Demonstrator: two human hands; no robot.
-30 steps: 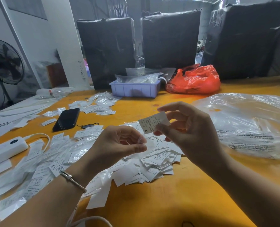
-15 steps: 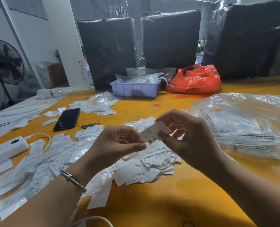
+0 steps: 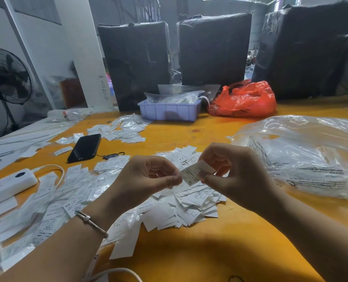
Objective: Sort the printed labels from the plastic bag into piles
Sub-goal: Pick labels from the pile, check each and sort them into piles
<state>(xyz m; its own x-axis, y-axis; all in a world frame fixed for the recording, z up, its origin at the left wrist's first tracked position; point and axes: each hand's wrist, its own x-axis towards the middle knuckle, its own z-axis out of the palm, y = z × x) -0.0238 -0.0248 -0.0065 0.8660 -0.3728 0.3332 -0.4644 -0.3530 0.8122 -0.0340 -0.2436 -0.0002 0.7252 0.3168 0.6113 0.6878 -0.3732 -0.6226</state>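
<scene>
Though tilted, label [image 3: 191, 176] between both hands' fingertips.

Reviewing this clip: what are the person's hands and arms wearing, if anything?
Both forearms are bare in view, with no sleeves and no gloves. The left hand has a thin silver bangle with a small bead at the wrist. The right hand shows no ring, watch or bracelet in view.

Both forearms are bare, and a thin silver bangle [image 3: 91, 222] with one bead circles the left wrist.
</scene>
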